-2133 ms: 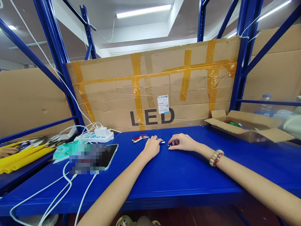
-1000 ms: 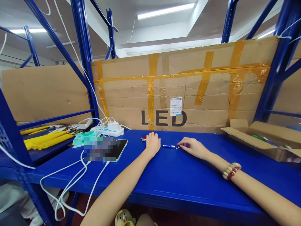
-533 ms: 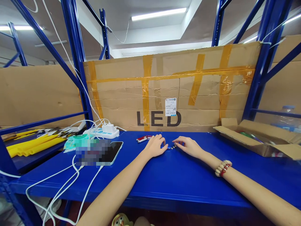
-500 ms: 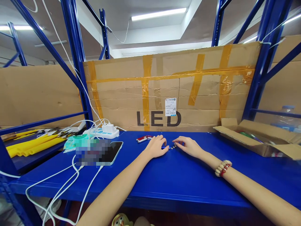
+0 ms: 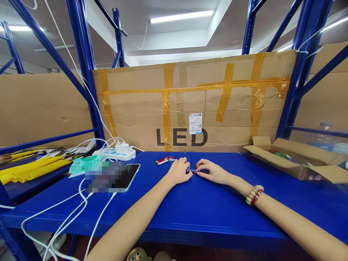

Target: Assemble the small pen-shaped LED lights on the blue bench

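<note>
At the middle of the blue tabletop, my left hand (image 5: 178, 171) rests with its fingers curled and closed, thumb near the index finger. Between the two hands a short stretch of a small blue stick-shaped piece (image 5: 193, 170) shows; my left fingers hide the rest of it. My right hand (image 5: 212, 172) has thumb and fingertips pinched together at the right end of this piece. Its other fingers bend over the pinch. Just left of my left hand lie several small red and silver pieces (image 5: 164, 160), too small to name surely.
A phone (image 5: 133, 177) lies at the left, among white charging cables (image 5: 81, 203). Behind it sits a white power strip (image 5: 122, 155). An open cardboard box (image 5: 293, 170) with small items stands at the right. Taped cardboard (image 5: 130, 116) forms the back wall, between blue rack posts (image 5: 292, 98).
My right fingertips have moved closer to my left hand and down to the end of the blue piece. Dark and silver bits seen earlier between the hands are now hidden. The view shifted slightly.
</note>
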Demonstrator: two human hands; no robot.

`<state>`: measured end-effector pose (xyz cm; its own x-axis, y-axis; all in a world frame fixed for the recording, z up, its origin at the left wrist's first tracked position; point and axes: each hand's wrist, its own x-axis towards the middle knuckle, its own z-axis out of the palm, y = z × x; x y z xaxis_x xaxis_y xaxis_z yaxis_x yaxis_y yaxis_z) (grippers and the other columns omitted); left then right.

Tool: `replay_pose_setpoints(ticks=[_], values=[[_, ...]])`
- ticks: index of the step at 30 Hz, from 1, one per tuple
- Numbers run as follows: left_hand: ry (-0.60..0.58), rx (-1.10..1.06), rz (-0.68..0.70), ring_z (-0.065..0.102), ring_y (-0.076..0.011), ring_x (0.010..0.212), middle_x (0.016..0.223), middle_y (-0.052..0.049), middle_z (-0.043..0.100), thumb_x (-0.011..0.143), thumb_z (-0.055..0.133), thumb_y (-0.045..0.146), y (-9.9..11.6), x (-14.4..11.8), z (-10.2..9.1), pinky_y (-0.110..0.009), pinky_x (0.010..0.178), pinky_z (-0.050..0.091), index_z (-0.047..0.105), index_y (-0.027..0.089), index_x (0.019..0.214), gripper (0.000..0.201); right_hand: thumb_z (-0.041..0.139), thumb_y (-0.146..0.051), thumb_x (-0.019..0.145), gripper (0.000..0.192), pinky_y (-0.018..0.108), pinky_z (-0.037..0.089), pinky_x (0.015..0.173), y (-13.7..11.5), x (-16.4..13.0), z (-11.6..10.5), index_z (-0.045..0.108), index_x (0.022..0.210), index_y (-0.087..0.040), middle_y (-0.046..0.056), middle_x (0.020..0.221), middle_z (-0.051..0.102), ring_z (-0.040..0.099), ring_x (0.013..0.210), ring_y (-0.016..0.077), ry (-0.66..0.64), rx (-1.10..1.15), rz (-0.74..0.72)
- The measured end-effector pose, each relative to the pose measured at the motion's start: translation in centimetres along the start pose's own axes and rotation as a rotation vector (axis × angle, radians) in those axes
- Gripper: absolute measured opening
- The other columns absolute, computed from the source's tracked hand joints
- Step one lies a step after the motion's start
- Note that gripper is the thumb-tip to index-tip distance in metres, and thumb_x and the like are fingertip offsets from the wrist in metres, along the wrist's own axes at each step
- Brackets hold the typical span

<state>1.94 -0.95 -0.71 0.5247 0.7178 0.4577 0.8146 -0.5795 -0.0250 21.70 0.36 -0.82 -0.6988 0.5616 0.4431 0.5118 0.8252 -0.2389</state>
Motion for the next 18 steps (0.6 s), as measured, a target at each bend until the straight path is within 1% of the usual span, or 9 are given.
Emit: replay_pose_setpoints(ticks=[2, 5, 9, 13, 18], values=[[-0.007, 0.003, -0.011, 0.048, -0.0183, 0.083, 0.085, -0.004, 0.051, 0.077, 0.043, 0.025, 0.0, 0.0, 0.0, -0.033, 0.075, 0.039, 0.045, 0.018, 0.067, 0.012, 0.044, -0.039, 0.086, 0.029, 0.034, 0.039, 0.088, 0.2, 0.0, 0.1, 0.065, 0.091, -0.021, 0.007, 0.099, 0.053, 0.051, 0.096, 0.0191, 0.001, 0.006, 0.010], [-0.016, 0.007, -0.023, 0.049, -0.0184, 0.085, 0.086, -0.004, 0.052, 0.079, 0.039, 0.023, 0.1, 0.0, 0.0, -0.034, 0.078, 0.038, 0.046, 0.018, 0.069, 0.013, 0.045, -0.037, 0.085, 0.027, 0.034, 0.040, 0.088, 0.8, -0.1, 0.2, 0.065, 0.094, -0.022, 0.007, 0.098, 0.053, 0.051, 0.095, 0.0192, 0.000, 0.007, 0.033], [-0.040, -0.036, -0.017, 0.049, -0.0181, 0.087, 0.089, -0.004, 0.054, 0.081, 0.038, 0.020, 0.2, -0.1, -0.2, -0.033, 0.081, 0.037, 0.048, 0.019, 0.079, 0.010, 0.044, -0.033, 0.086, 0.024, 0.035, 0.041, 0.087, 1.2, -0.1, 0.3, 0.065, 0.094, -0.022, 0.007, 0.098, 0.053, 0.051, 0.094, 0.0190, -0.003, -0.001, 0.050], [-0.056, -0.083, -0.004, 0.050, -0.0174, 0.092, 0.096, -0.004, 0.056, 0.082, 0.036, 0.014, 0.2, -0.1, -0.5, -0.032, 0.084, 0.037, 0.047, 0.020, 0.093, 0.017, 0.045, -0.031, 0.085, 0.023, 0.034, 0.042, 0.084, 1.1, 0.1, 0.2, 0.064, 0.094, -0.022, 0.007, 0.097, 0.054, 0.052, 0.090, 0.0186, 0.011, -0.001, 0.069], [-0.063, -0.102, 0.016, 0.049, -0.0171, 0.096, 0.102, -0.003, 0.055, 0.084, 0.037, 0.015, -0.1, -0.1, -0.3, -0.032, 0.087, 0.036, 0.046, 0.021, 0.097, 0.017, 0.046, -0.028, 0.084, 0.022, 0.032, 0.044, 0.080, 0.7, 0.1, 0.1, 0.064, 0.094, -0.021, 0.006, 0.094, 0.055, 0.053, 0.087, 0.0175, 0.041, 0.009, 0.076]])
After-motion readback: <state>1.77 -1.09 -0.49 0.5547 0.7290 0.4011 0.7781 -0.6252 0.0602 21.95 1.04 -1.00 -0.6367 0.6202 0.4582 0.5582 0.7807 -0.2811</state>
